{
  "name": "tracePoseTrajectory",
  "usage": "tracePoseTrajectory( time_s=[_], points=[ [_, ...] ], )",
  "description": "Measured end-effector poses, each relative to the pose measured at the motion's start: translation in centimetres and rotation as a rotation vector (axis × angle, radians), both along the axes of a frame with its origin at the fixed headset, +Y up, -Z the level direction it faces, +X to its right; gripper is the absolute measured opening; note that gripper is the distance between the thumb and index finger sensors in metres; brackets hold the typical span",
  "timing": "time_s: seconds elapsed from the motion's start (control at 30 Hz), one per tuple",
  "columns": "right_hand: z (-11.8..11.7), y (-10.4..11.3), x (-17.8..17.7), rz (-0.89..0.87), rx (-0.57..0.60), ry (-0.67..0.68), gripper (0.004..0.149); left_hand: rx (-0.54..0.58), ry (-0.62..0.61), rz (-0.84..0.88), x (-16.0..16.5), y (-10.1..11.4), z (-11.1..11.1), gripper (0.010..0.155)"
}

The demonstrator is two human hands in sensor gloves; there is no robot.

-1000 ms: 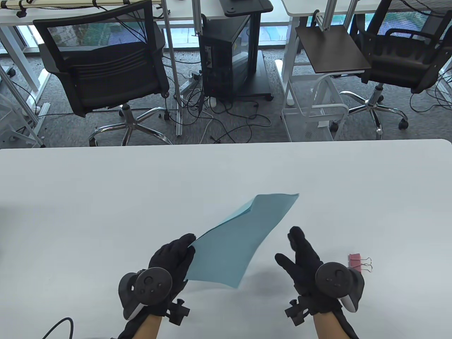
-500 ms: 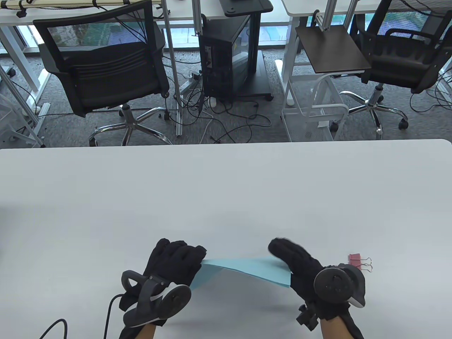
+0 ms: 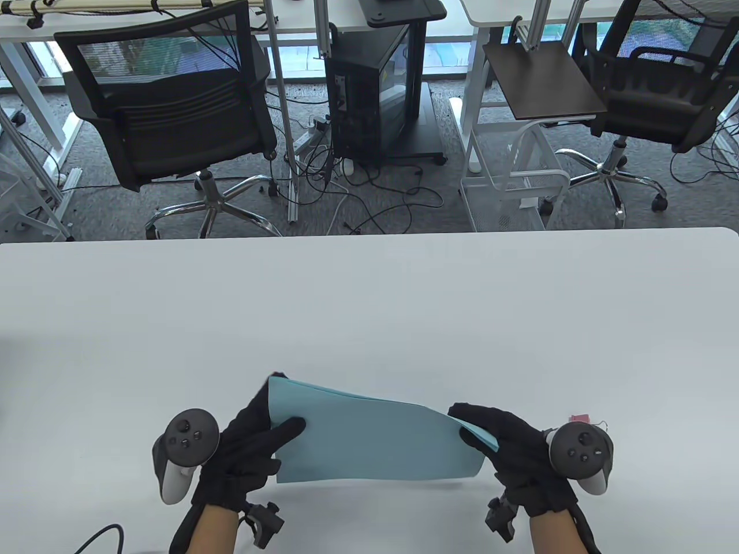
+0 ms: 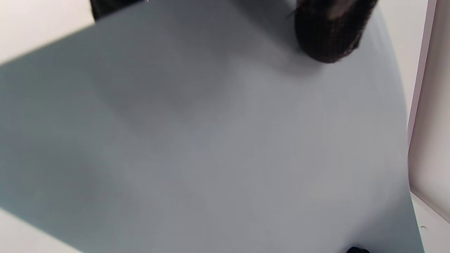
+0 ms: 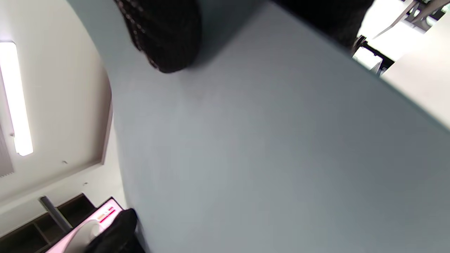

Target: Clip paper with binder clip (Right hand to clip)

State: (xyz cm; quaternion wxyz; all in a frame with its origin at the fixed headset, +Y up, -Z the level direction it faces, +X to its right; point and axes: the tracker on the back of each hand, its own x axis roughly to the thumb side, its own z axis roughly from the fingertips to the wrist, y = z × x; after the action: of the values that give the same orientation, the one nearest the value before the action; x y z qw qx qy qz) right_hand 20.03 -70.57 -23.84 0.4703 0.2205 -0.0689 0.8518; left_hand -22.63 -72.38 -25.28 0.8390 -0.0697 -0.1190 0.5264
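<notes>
A light blue paper [image 3: 375, 438] is held up between both hands above the near part of the white table [image 3: 369, 311], its face turned toward the camera. My left hand [image 3: 260, 438] grips its left edge, thumb laid over the front. My right hand [image 3: 491, 433] grips its right edge, where a corner curls over. The paper fills the left wrist view [image 4: 211, 147] and the right wrist view [image 5: 274, 151], a gloved fingertip [image 4: 330, 35] pressed on it in each. A pink binder clip [image 3: 579, 419] lies on the table just behind my right hand, mostly hidden by the tracker.
A black cable [image 3: 98, 536] trails on the table at the bottom left. Beyond the far table edge stand office chairs [image 3: 173, 115], a computer tower [image 3: 369, 86] and a white wire cart [image 3: 514, 179] on the floor.
The paper has turned from tilted, held by the left hand alone, to spread flat-on between both hands. The right hand took hold of its right edge. The left hand rotated outward.
</notes>
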Motion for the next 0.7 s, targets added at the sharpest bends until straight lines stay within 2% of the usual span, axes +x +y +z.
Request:
tracePoseTrajectory(
  time_s=[0.07, 0.13, 0.2, 0.27, 0.33, 0.43, 0.47, 0.53, 0.6, 0.63, 0.7],
  points=[
    [0.1, 0.1, -0.1, 0.002, 0.028, -0.052, 0.044, 0.047, 0.089, 0.039, 0.6, 0.3, 0.3, 0.044],
    [0.6, 1.0, -0.4, -0.031, 0.093, -0.082, 0.044, 0.158, 0.105, 0.043, 1.3, 1.5, 1.0, 0.041],
    [1.7, 2.8, -0.9, -0.059, 0.235, -0.126, 0.046, 0.284, 0.118, 0.061, 2.1, 3.1, 1.8, 0.041],
    [2.5, 3.6, -0.9, -0.044, 0.300, -0.136, 0.047, 0.344, 0.094, 0.116, 2.6, 3.9, 2.2, 0.042],
    [2.0, 2.6, -0.6, 0.010, 0.267, -0.177, 0.048, 0.287, 0.072, 0.131, 2.9, 2.7, 1.9, 0.042],
    [0.0, -2.0, -0.3, 0.202, -0.041, -0.238, 0.049, 0.036, 0.057, -0.058, 3.3, -2.9, 0.8, 0.042],
    [-0.1, -2.7, -0.3, 0.225, -0.027, -0.240, 0.044, 0.016, 0.038, -0.040, 3.3, -3.3, 0.7, 0.041],
    [0.0, -1.2, -0.3, 0.184, 0.048, -0.268, 0.043, 0.056, 0.039, 0.024, 3.3, -1.6, 0.7, 0.041],
    [0.9, 1.6, -0.5, 0.116, 0.196, -0.268, 0.045, 0.188, 0.049, 0.043, 3.0, 0.7, 1.0, 0.041],
    [1.3, 2.3, -0.5, 0.103, 0.236, -0.263, 0.045, 0.212, 0.049, 0.056, 2.9, 1.3, 1.1, 0.041],
    [1.5, 2.1, -0.7, 0.151, 0.242, -0.275, 0.045, 0.213, 0.048, 0.069, 2.8, 1.0, 1.3, 0.041]
  ],
)
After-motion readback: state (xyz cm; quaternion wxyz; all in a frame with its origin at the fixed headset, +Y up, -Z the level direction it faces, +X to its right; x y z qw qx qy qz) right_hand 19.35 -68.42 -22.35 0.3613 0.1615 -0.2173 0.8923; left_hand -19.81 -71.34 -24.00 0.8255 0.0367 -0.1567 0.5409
